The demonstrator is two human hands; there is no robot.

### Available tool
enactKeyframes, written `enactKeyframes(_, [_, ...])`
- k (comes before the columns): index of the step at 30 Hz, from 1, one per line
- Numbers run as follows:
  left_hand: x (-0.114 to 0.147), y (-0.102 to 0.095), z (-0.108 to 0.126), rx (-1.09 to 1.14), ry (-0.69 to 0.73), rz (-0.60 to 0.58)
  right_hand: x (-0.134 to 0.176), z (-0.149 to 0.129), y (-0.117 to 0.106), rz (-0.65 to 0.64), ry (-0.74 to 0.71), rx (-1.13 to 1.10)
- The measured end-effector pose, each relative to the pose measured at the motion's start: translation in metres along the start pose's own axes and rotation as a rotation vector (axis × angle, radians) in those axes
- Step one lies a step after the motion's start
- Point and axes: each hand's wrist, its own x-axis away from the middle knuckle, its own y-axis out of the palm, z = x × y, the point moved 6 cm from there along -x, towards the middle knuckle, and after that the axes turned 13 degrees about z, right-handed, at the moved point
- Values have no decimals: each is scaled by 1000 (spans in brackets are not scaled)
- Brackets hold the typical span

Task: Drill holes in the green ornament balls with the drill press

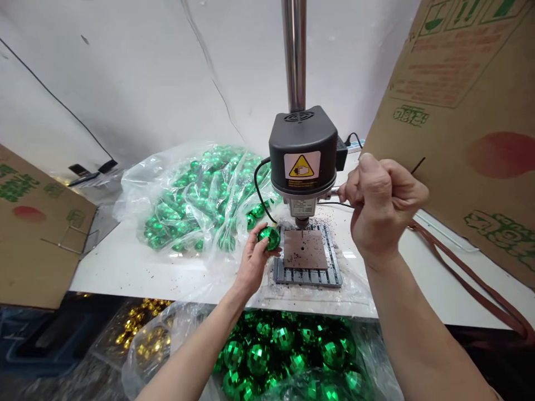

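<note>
In my left hand (253, 259) is a shiny green mirrored ball (268, 238), held just left of the drill press base (331, 270). My right hand (382, 197) is closed around the feed handle (333, 192) on the right side of the drill press (304, 153); most of the handle is hidden by the fingers. A thin bit points down from the chuck (301, 223) above a brown square board (305, 257) with a small dark hole. Dark shavings lie scattered over the board and base.
A clear plastic bag of green balls (200, 195) lies behind on the white table (121, 270). Below the front edge, more green balls (288, 351) and gold balls (144, 326) sit in plastic bags. Cardboard boxes (460, 122) flank both sides; a brown strap (468, 275) lies right.
</note>
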Motion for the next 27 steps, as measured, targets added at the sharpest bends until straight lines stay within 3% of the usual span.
enactKeyframes(2, [0, 16, -10, 178, -215, -65, 0, 0, 0, -3, 1, -9])
enactKeyframes(4, [-3, 24, -17, 283, -336, -102, -1, 0, 1, -5, 5, -45])
enactKeyframes(10, [-9, 24, -34, 383, -509, -105, -1, 0, 2, -14, 22, -89])
enactKeyframes(13, [-9, 22, -37, 247, -486, -121, -1, -1, 2, -16, 24, -106])
enactKeyframes(17, [-12, 23, -37, 39, -325, -128, -1, -1, 2, -15, 28, -113])
enactKeyframes(23, [-23, 32, -36, 21, -189, -115, 0, -2, 3, -27, 11, -68])
enactKeyframes(27, [-27, 40, -38, -47, -122, -178, 0, -2, 3, -38, 2, -78])
